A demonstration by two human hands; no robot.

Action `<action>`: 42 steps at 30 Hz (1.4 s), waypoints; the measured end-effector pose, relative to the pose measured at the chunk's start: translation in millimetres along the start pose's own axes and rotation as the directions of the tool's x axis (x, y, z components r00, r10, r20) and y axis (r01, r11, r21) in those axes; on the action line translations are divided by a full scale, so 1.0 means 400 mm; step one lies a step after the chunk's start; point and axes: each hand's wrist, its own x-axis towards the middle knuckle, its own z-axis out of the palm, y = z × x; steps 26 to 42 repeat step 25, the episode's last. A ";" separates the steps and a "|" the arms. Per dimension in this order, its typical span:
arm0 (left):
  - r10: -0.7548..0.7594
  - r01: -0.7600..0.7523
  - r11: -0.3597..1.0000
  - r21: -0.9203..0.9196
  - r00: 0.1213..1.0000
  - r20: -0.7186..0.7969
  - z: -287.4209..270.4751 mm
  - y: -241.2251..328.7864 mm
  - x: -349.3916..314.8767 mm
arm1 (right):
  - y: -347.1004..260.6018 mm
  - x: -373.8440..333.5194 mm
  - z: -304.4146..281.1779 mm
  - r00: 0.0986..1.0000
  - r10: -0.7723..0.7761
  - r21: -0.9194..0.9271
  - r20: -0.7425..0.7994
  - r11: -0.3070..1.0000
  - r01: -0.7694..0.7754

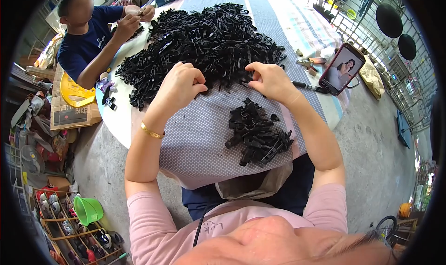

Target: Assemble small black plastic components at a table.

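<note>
A big heap of small black plastic clip-like pieces (200, 39) covers the far part of the cloth-covered table (195, 139). At its near edge, my left hand (185, 81) is closed with thumb and fingers bent together; what it may hold is hidden. Across from it, my right hand (269, 81) also pinches at the heap's edge, with thumb and forefinger close together. Whatever lies in that pinch is too small to make out against the black heap. A smaller pile of similar black pieces (258, 132) lies nearer me, below my right hand.
Right of the heap, a phone (343, 69) stands propped up, with a black pen-like tool (309, 86) beside it. A co-worker (88, 37) sits at the far left, both hands raised together. A yellow plastic seat (74, 90) and a cardboard box (72, 114) stand left of the table.
</note>
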 end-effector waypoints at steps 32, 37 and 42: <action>-0.187 0.120 0.307 -0.944 0.980 0.064 0.130 0.061 0.019 | -0.083 -0.024 -0.010 0.980 -0.100 0.558 -0.172 0.810 0.181; -0.187 0.120 0.307 -0.944 0.980 0.064 0.130 0.061 0.019 | -0.083 -0.024 -0.010 0.980 -0.100 0.558 -0.172 0.810 0.181; -0.187 0.120 0.307 -0.944 0.980 0.064 0.130 0.061 0.019 | -0.083 -0.024 -0.010 0.980 -0.100 0.558 -0.172 0.810 0.181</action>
